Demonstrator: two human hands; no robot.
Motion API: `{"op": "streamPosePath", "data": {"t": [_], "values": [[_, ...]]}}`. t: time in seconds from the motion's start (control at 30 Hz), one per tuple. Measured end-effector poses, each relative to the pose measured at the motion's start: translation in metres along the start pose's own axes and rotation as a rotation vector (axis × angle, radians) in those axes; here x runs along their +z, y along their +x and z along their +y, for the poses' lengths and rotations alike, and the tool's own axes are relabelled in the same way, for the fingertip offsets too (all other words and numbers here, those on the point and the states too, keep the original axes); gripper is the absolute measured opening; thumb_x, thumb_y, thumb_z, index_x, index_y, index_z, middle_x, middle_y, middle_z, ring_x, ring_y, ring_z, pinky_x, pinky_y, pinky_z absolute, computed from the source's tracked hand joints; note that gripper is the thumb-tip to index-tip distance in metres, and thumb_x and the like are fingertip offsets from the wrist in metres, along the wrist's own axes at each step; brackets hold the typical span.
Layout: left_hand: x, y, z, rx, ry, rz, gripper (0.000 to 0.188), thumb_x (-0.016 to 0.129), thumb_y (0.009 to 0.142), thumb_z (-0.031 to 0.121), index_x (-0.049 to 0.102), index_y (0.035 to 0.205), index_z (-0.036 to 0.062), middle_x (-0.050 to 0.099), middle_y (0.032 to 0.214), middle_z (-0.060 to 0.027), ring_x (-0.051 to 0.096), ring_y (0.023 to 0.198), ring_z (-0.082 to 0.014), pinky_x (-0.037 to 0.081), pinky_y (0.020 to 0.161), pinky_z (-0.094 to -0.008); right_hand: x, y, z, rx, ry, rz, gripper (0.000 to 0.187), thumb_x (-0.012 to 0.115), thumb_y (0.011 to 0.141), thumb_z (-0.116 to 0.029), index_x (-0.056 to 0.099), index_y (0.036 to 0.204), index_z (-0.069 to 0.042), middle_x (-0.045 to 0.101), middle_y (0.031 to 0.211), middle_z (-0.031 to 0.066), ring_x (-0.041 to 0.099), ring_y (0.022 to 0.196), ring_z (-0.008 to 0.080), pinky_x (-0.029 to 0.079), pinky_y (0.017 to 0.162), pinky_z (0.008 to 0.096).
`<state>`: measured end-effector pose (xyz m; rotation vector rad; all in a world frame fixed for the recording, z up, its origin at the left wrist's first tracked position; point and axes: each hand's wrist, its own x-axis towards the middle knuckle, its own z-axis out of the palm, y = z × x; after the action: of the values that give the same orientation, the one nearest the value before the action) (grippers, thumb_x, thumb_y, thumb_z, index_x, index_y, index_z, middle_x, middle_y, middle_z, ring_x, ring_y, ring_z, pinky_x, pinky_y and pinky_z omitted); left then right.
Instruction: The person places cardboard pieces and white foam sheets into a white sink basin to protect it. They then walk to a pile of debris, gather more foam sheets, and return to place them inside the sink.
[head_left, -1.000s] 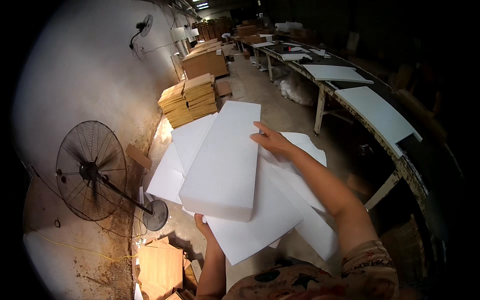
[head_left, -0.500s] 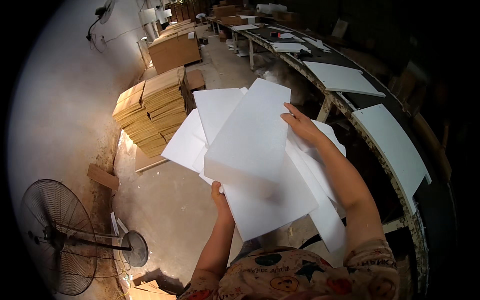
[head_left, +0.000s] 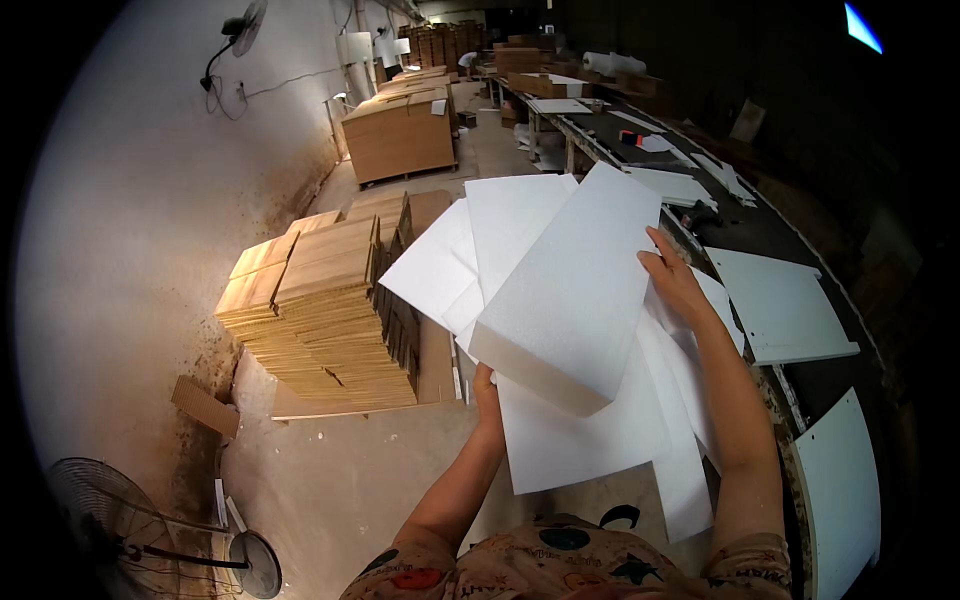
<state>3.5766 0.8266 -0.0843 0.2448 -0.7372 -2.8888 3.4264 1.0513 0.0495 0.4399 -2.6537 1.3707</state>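
Note:
I carry a loose, fanned-out bundle of white foam-like sheets (head_left: 575,275) in front of my body. My left hand (head_left: 487,392) grips the lower left side of the bundle; most of its fingers are hidden beneath the sheets. On the upper right edge, my right hand (head_left: 678,280) is closed with its fingertips against the sheets. Several pieces stick out at different angles, one long strip (head_left: 682,490) hanging down toward my shirt. The underside of the bundle is out of sight.
Left of the bundle, stacked flat cardboard (head_left: 325,320) rests on a board on the floor. A large brown carton (head_left: 400,140) stands behind it. Along the right runs a dark-topped bench with white panels (head_left: 780,305). A standing fan (head_left: 110,525) is at lower left. Someone (head_left: 467,62) is far off.
My view has swung up and to the left, showing more of the aisle ahead. The cardboard stack looks closer. Both hands keep their hold, and the bundle sits further right in the picture.

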Motion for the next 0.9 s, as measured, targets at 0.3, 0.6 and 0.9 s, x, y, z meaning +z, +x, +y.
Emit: {"op": "streamPosePath", "data": {"t": [0.3,0.6,0.9], "values": [[0.035,0.272,0.078,0.242,-0.105,0.026,0.046,0.04,0.088,0.041,0.052,0.113,0.004,0.058,0.098,-0.0111,0.057,0.092,-0.0222,0.049,0.075,-0.0336,0.108,0.332,0.009,-0.126,0.109,-0.222,0.071,0.054,0.081,-0.052,0.034,0.14,-0.017,0.056,0.116,0.0202,0.053,0.109,0.0304,0.039,0.094,0.0342],[0.027,0.594,0.14,0.228,-0.04,-0.025,0.047,0.041,0.089,0.042,0.051,0.114,0.0043,0.057,0.1,-0.0106,0.056,0.094,-0.0224,0.05,0.076,-0.0351,0.183,0.645,0.038,-0.109,0.02,-0.273,0.08,0.05,0.077,-0.062,0.03,0.141,-0.02,0.056,0.115,0.0213,0.052,0.11,0.0372,0.038,0.096,0.0389],[0.039,0.883,0.179,0.172,0.019,-0.061,0.046,0.041,0.09,0.041,0.051,0.115,0.004,0.057,0.101,-0.0107,0.056,0.094,-0.0224,0.05,0.076,-0.0351,0.252,0.934,0.09,-0.121,0.033,-0.313,0.082,0.049,0.074,-0.064,0.03,0.141,-0.022,0.056,0.113,0.02,0.05,0.11,0.0371,0.039,0.094,0.0404]]}}
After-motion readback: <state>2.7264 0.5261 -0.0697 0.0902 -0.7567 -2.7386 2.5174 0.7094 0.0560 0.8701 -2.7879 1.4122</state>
